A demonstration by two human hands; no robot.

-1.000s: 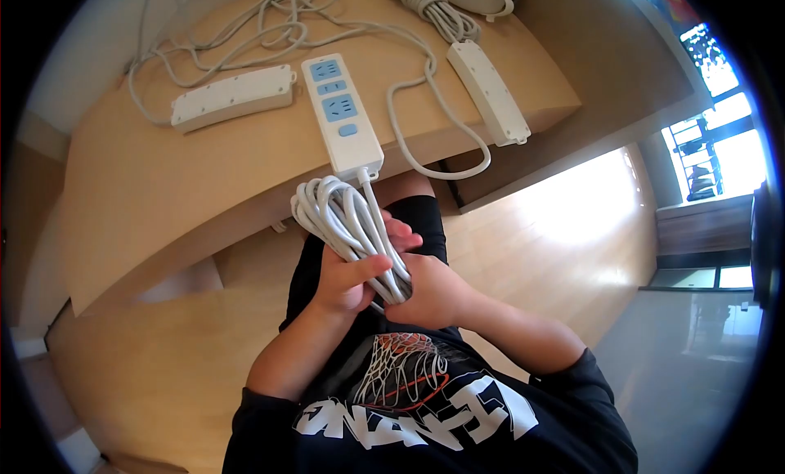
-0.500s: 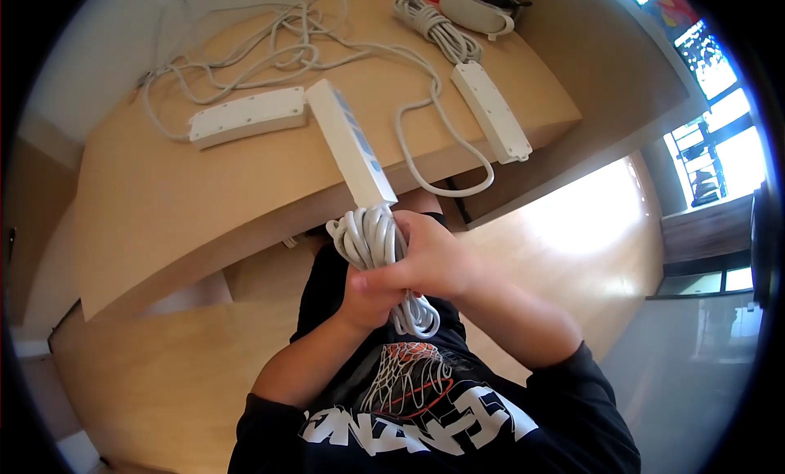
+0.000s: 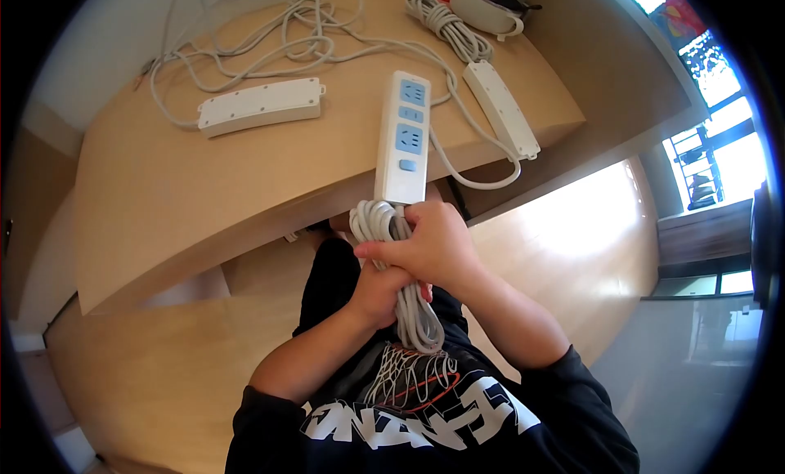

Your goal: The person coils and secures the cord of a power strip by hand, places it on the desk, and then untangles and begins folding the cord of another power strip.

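My left hand (image 3: 383, 294) is wrapped round the middle of a coiled white cable (image 3: 419, 320). Just above it, my right hand (image 3: 441, 243) grips the upper part of the same coil, its thumb lying across the loops. From the top of the coil rises a white power strip (image 3: 402, 139), its blue sockets and blue switch facing up, its far end over the desk. Cable loops hang out below my left hand, in front of my shirt. The fingertips on the far side of the coil are mostly hidden.
On the curved wooden desk (image 3: 188, 196) a second power strip (image 3: 262, 106) lies face down at the left, near tangled cable (image 3: 307, 45). A third strip (image 3: 501, 110) with a bundled cable (image 3: 446, 24) lies at the right, beside a white pot (image 3: 484, 10).
My right hand has moved from the coil's lower end to its upper part. The power strip has swung right, after turning on its side and back, and my left hand has shifted right.
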